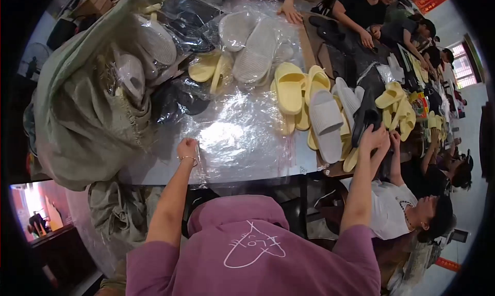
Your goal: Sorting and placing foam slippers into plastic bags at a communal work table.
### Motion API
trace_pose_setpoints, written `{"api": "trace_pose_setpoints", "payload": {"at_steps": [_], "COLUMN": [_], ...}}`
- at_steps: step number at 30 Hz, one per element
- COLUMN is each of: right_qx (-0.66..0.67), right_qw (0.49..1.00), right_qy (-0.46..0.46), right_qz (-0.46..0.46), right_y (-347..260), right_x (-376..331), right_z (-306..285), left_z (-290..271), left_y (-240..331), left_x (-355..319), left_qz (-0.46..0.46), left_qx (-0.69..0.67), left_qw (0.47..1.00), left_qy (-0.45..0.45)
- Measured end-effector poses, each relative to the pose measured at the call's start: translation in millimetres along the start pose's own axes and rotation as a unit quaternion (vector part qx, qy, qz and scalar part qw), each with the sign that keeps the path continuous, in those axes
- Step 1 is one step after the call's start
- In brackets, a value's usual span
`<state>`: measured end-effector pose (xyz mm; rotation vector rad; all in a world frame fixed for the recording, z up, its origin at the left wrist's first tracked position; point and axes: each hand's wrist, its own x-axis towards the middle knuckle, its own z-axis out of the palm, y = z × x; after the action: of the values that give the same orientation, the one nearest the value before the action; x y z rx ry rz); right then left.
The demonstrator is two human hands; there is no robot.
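My left hand is closed at the left edge of a sheet of clear plastic, which lies glossy over the table in front of me. Its fingers appear to pinch that edge. Out to the right, my right hand is closed around the near end of a black slipper. This slipper lies among a grey slipper, a yellow slipper and several others. A co-worker's hand is close beside my right hand.
A green woven sack bulges at the left with bagged grey slippers in its mouth. More bagged slippers lie at the far side. A co-worker in white sits at the right; others work along the tables beyond.
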<state>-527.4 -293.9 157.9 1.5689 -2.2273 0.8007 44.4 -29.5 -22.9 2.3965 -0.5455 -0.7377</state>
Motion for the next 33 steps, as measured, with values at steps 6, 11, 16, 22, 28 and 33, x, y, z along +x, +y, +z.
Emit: {"api": "trace_pose_setpoints", "payload": {"at_steps": [6,11,16,22,28,33], "right_qx": [0.215,0.075,0.2,0.379,0.253,0.243], "right_qw": [0.925,0.932,0.882,0.644,0.783,0.811], "right_qy": [-0.299,-0.351,-0.414,-0.62,-0.567,-0.512], "right_qz": [-0.097,-0.044,0.102,0.24,0.046,0.144], "right_y": [-80.6,-121.5,-130.4,-111.7,-114.4,-115.3], "right_x": [-189.3,-238.9,-219.2,-190.1,-210.3,-174.8], "right_z": [-24.2,4.1,35.8,-0.2,32.5,59.4], "left_z": [7.5,19.8,7.1,-60.5,-56.9,-31.0], "left_y": [31.3,38.6,79.1,61.9,45.8,82.9], "left_x": [1.2,7.3,-7.4,-14.6,-27.1,-54.2], "left_qz": [0.191,0.135,-0.066,-0.259,-0.213,-0.135], "left_qx": [0.137,-0.019,-0.069,-0.279,-0.376,-0.323], "left_qw": [0.952,0.987,0.995,0.86,0.838,0.873], "left_qy": [0.195,0.079,-0.032,-0.34,-0.333,-0.341]}}
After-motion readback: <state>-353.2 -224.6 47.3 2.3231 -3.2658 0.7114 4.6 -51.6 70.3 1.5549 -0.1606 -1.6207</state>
